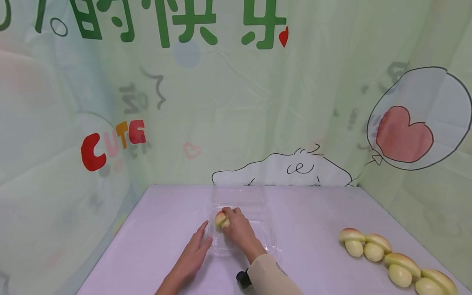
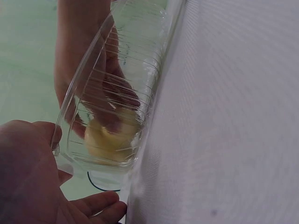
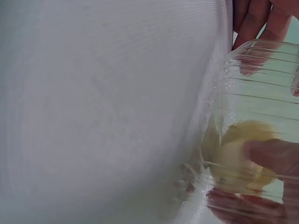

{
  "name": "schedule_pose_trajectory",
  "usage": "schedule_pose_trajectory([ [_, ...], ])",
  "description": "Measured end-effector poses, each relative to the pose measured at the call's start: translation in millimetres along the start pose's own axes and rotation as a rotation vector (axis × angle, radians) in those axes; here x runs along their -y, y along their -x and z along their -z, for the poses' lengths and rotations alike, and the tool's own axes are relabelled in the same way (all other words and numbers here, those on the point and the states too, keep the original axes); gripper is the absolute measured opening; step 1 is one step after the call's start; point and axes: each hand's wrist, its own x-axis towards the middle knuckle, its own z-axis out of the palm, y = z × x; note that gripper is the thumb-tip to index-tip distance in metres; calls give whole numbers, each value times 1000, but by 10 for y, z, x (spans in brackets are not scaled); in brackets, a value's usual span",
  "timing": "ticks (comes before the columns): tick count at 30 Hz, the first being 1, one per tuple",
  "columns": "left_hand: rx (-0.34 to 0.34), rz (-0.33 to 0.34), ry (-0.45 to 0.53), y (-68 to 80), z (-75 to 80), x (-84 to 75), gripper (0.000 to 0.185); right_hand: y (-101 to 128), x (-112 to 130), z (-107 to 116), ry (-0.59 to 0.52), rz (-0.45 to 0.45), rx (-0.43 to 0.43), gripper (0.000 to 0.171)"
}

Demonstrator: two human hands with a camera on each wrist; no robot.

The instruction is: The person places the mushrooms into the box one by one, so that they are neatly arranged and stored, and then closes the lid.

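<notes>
A clear plastic box point(image 1: 254, 241) stands on the table with its lid point(image 1: 239, 194) folded back. Inside it, at the left, my right hand point(image 1: 237, 227) grips a mushroom point(image 1: 221, 218) with a pale yellow stem and a red-tinged cap. Through the ribbed wall, the right wrist view shows thumb and fingers around this mushroom point(image 3: 238, 161). My left hand point(image 1: 191, 254) lies along the box's left side with fingers extended. In the left wrist view that hand point(image 2: 28, 172) has a fingertip at the box's rim point(image 2: 63, 116), with other fingers near the table edge.
Several similar mushrooms point(image 1: 400, 268) lie in a slanting row at the table's right. A small black object point(image 1: 243, 279) shows beside the right sleeve point(image 1: 273, 275). Printed cloth point(image 1: 239, 102) walls the pale lilac table point(image 1: 309, 229) at the back and both sides.
</notes>
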Motion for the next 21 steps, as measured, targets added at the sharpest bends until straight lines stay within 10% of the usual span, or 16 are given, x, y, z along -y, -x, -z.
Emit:
schedule_pose_trajectory([
  [21,-18,-34,13,23,1,28,54,-2,-3,60,16,-36,3,68],
])
